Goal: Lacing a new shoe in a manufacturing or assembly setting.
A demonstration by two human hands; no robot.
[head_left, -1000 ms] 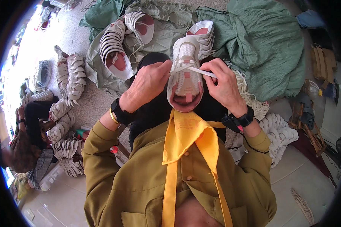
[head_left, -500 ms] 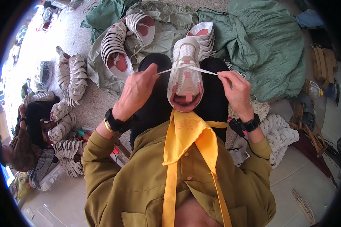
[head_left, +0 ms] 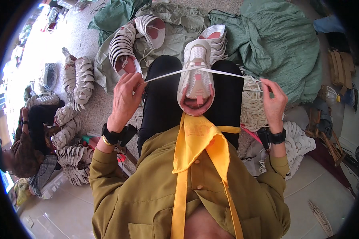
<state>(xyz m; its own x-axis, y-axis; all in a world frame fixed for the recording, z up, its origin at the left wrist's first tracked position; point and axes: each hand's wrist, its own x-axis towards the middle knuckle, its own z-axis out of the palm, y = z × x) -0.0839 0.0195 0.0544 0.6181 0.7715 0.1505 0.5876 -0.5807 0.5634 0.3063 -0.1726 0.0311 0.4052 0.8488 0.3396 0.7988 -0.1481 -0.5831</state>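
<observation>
A white and pink sneaker [head_left: 196, 85] rests between my knees, its toe pointing away from me and its pink-lined opening toward me. A flat white shoelace [head_left: 163, 76] runs out from its upper to both sides, stretched nearly straight. My left hand [head_left: 125, 97] pinches one end, out beyond my left knee. The other end is pinched between the fingertips of my right hand [head_left: 273, 101], out past my right knee. Neither hand touches the sneaker itself.
Nested rows of white shoe uppers [head_left: 121, 46] lie ahead on the left, with another stack [head_left: 214, 38] beyond the sneaker. A green sack [head_left: 281, 47] bulges at the right, near a bundle of white laces [head_left: 253, 101]. Another person [head_left: 26, 153] sits at far left.
Both hands have moved apart, the left one outward to the left and the right one outward to the right. Longer lengths of lace now show on each side of the sneaker.
</observation>
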